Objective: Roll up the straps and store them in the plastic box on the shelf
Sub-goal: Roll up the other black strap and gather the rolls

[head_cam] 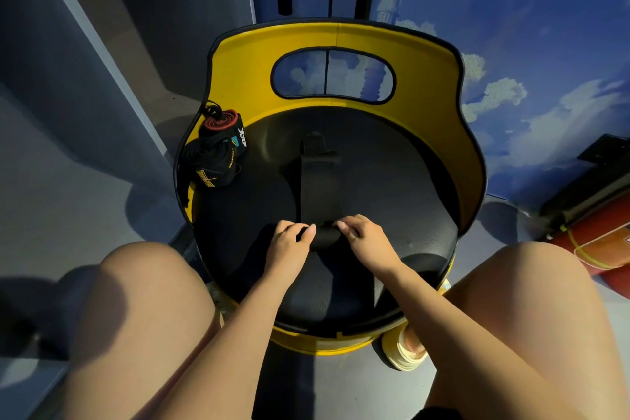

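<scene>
A black strap [315,181] lies stretched out on the black seat of a yellow chair [341,37], its far end near the seat's middle. Its near end is wound into a roll [325,238]. My left hand [289,242] grips the roll's left end and my right hand [366,239] grips its right end, fingers curled over the top. At the seat's left edge sit two rolled straps: one black and red [223,123], one black with yellow print [213,162]. No plastic box or shelf is in view.
My bare knees frame the chair on both sides, and a foot in a pale sandal [405,348] is under the seat's right front. A red and black object [593,242] lies on the floor at right. A sky-painted wall stands behind.
</scene>
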Action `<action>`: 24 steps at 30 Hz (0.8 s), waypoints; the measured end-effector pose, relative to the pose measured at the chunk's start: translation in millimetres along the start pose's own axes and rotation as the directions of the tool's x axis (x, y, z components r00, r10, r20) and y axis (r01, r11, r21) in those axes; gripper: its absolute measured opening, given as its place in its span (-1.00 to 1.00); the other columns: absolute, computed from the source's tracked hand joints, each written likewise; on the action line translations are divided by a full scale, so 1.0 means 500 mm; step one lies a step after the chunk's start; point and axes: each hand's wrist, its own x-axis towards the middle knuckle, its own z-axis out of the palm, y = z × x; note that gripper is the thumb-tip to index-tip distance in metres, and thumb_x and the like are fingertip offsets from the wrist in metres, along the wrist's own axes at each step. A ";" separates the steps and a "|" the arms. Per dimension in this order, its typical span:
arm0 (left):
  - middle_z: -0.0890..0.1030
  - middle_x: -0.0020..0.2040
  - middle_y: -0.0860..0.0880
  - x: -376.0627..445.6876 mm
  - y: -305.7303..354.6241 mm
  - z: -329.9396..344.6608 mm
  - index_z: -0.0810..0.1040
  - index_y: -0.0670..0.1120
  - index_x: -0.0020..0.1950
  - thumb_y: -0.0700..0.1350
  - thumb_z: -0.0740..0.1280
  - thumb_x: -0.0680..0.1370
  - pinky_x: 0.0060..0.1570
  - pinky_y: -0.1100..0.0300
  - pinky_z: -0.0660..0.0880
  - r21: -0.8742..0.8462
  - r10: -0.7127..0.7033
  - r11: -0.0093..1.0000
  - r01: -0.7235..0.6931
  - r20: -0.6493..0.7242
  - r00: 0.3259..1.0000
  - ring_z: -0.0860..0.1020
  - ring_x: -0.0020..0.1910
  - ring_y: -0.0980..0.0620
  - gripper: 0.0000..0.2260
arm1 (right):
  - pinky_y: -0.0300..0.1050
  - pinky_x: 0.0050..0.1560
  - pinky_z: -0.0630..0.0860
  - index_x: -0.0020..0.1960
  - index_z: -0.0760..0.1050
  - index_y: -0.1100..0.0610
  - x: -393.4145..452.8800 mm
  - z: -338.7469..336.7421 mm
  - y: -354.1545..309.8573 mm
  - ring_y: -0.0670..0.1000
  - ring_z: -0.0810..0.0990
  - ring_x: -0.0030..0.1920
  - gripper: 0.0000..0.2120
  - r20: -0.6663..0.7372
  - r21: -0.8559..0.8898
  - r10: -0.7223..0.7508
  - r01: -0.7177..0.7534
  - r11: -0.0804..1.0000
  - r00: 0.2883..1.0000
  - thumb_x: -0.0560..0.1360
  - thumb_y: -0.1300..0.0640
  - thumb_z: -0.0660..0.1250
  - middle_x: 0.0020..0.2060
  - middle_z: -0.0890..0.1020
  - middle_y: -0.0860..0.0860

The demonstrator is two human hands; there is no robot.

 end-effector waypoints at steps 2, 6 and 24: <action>0.39 0.17 0.00 -0.006 0.000 0.000 0.51 -0.04 0.19 0.04 0.18 0.60 -0.03 0.23 0.30 -0.016 0.007 1.000 -0.007 -0.008 1.000 0.41 0.07 0.05 -0.74 | -0.29 -0.04 0.28 0.12 0.57 0.11 0.002 -0.003 -0.004 -0.04 0.48 0.00 -0.76 0.008 -0.005 0.020 -0.020 1.000 1.000 0.61 0.08 0.16 -0.03 0.53 0.01; 0.40 0.19 0.03 -0.019 -0.002 0.002 0.51 -0.03 0.18 -0.04 0.26 0.57 0.02 0.28 0.29 -0.065 0.082 0.994 -0.087 -0.084 0.993 0.39 0.14 0.11 -0.79 | -0.33 -0.18 0.27 0.09 0.58 0.15 0.001 -0.004 -0.010 -0.02 0.52 -0.03 -0.76 0.037 -0.006 0.065 -0.065 0.998 0.997 0.60 0.07 0.18 -0.09 0.58 0.01; 0.51 0.18 -0.06 0.001 0.007 -0.011 0.54 -0.03 0.14 -0.09 0.18 0.61 0.06 0.17 0.40 0.004 0.029 1.000 -0.029 -0.055 0.998 0.47 0.16 -0.06 -0.81 | -0.28 0.10 0.31 0.24 0.46 0.05 -0.022 0.024 0.015 -0.03 0.43 0.13 -0.57 -0.034 -0.205 -0.268 0.256 0.945 0.963 0.41 0.00 0.44 0.12 0.52 -0.05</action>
